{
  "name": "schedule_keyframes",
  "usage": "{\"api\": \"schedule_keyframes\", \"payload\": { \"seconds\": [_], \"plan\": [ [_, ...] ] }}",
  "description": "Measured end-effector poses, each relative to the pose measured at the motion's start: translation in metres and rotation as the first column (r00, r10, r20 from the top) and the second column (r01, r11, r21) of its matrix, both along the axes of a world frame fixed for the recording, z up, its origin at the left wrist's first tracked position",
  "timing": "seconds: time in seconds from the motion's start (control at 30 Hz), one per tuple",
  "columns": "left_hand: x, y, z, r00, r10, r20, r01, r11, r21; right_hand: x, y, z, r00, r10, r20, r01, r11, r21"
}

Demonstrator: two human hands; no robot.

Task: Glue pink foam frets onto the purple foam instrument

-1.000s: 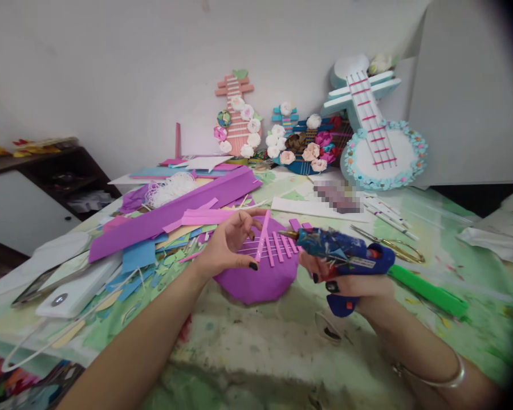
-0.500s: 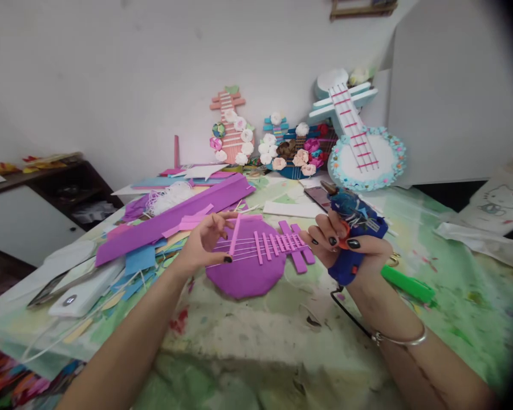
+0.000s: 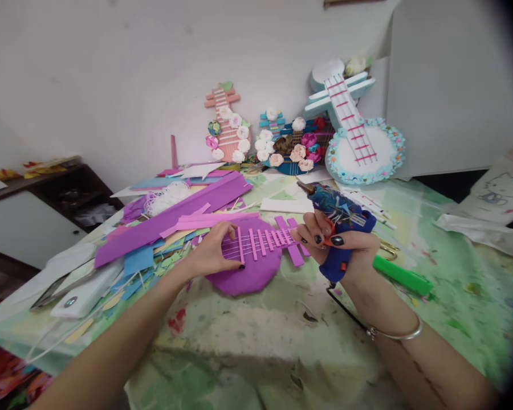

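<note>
A purple toy lute [image 3: 259, 276] lies flat on the table, with white strings and several pink crossbars along its neck. My left hand [image 3: 210, 249] grips a pink strip [image 3: 240, 246] by its two ends, between thumb and fingers, laid across the strings over the round body. In my right hand [image 3: 357, 250] is a blue hot glue gun [image 3: 342, 212], its fingers wrapped round the handle near the orange trigger. The nozzle points up and left, apart from the lute. My right hand covers the lute's far right end.
A long purple foam piece [image 3: 171, 222] and blue scraps [image 3: 139, 259] lie at the left, near a white power bank [image 3: 83, 296]. A green cutter [image 3: 404, 276] is on the right. Finished lutes, including a white and blue one [image 3: 359, 142], lean against the wall.
My left hand has moved slightly right and down, bringing the pink strip from a tilted position onto the strings beside the other crossbars. The glue gun has shifted a little left.
</note>
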State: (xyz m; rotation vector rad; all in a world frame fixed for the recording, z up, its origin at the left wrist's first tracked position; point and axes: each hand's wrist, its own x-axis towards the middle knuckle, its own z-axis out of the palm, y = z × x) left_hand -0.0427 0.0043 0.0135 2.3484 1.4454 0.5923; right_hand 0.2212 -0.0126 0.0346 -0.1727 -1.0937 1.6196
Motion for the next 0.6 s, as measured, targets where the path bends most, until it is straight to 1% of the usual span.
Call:
{"api": "schedule_keyframes", "payload": {
  "seconds": [0.17,0.37,0.6],
  "plan": [
    [-0.0001,0.0002,-0.0011,1.000,0.015,-0.001,-0.015,1.000,0.000,-0.0021,-0.0016,0.0010,1.000,-0.004,0.031,0.004,1.000,0.006],
    [0.0002,0.0009,-0.0018,1.000,0.004,-0.025,-0.004,1.000,-0.014,-0.0021,-0.0004,-0.0004,1.000,0.017,0.018,-0.017,1.000,-0.024],
    [-0.0006,0.0040,-0.0073,1.000,-0.004,0.004,0.004,1.000,-0.009,-0.0026,-0.0010,-0.0015,0.999,-0.005,0.044,0.005,1.000,0.008]
  ]
}}
